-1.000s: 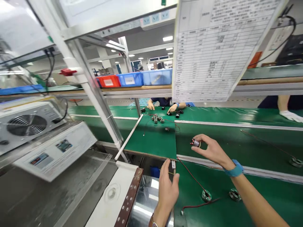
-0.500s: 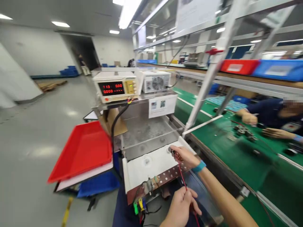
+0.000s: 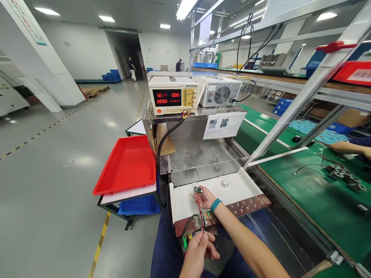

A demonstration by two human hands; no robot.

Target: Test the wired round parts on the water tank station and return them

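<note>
Nearest the camera, the left hand (image 3: 199, 247) is pinching a thin red wire (image 3: 200, 216) between closed fingers. Green and yellow clips (image 3: 187, 238) are lying just beyond it, by a brown strip (image 3: 249, 205) that is carrying rows of shiny metal studs. The wire is running up to a small round part (image 3: 197, 189) with a green face, which the fingers of the right hand (image 3: 205, 198) are gripping above the white plate (image 3: 232, 185); the fingertips are partly hiding its sides. A teal band (image 3: 216, 204) is circling the right wrist.

To the left, a smooth red plastic tray (image 3: 130, 164) is resting on a cart, over a blue tray (image 3: 139, 205). Beyond the plate, a sheet (image 3: 224, 125) with 2 small pictures is hanging from the metal shelf, its print too small to read. On that shelf, a cream power supply (image 3: 174, 95) is showing "0.00" and "0.000" in red digits; the upper-left reading is probably starting "12.1", its last digit unclear. A grey unit (image 3: 222, 92) with a round fan grille is standing beside it.

At right, wired metal parts (image 3: 343, 173) are lying clustered on the green counter (image 3: 307, 189), near a person's forearm (image 3: 344, 146) that the frame is cutting off. Farther back, 2 people are standing, 1 of them near a dark doorway (image 3: 126, 52).
</note>
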